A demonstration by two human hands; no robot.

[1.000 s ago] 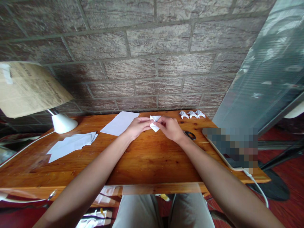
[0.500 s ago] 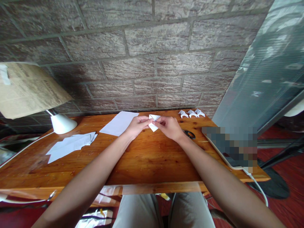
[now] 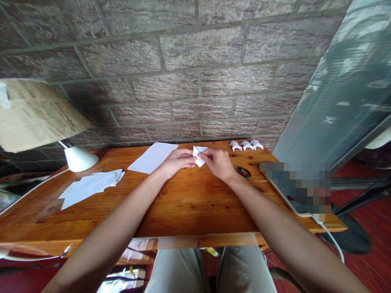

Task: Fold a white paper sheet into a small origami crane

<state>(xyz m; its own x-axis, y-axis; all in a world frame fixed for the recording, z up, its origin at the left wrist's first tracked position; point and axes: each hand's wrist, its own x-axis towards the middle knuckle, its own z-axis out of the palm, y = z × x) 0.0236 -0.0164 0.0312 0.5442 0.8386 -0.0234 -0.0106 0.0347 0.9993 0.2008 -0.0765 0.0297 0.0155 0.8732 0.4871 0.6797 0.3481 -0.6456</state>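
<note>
A small white folded paper is held up between my hands over the far part of the desk. It has a diagonal crease and narrows to a point at the bottom. My right hand pinches its right side, thumb in front and fingers partly behind. At the left edge, my left hand has its fingertips closed on the paper, the thumb lying lower down. Black-handled scissors lie just beyond my right wrist, partly hidden by it. Three folded paper pieces stand in a row at the back right.
On the wooden desk, a white sheet lies behind my left hand and a pile of paper pieces farther left. A lamp stands at the left. A blurred-out device with a white cable lies at the right edge.
The folded paper has shifted slightly to the right. My left thumb has slid from its front face back to its left edge, while my right hand keeps its pinch.
</note>
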